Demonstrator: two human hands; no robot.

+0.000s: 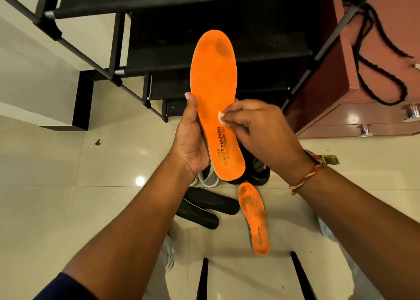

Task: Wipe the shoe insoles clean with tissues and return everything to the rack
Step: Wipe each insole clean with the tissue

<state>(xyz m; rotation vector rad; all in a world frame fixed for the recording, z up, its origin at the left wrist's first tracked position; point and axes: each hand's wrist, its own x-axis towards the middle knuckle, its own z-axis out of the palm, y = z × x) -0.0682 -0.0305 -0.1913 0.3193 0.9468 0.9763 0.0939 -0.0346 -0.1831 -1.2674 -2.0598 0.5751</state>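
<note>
Insole [214, 90] orange, upright in our left hand [191, 138], which grips its edge | our right hand [256, 129] pinches tissue [221, 115] against it.

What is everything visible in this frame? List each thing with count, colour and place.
Held insole: 1, orange with dark stains, raised in front of the rack.
Tissue: 1 small piece, white, pressed on the held insole.
Floor insole: 1, orange, dirty, on the tiles lower right.
Black insoles: 2, on the tiles, overlapping.
Shoes: white and black, on the floor, mostly hidden behind the held insole; count unclear.
Rack: 1, black shelves, top centre.
Cabinet: 1, reddish brown with metal knobs, right.
Cord: 1, black, on the cabinet.
Floor: cream tiles.
Left hand: grips the insole's edge.
Right hand: pinches the tissue; thread band at wrist.
</note>
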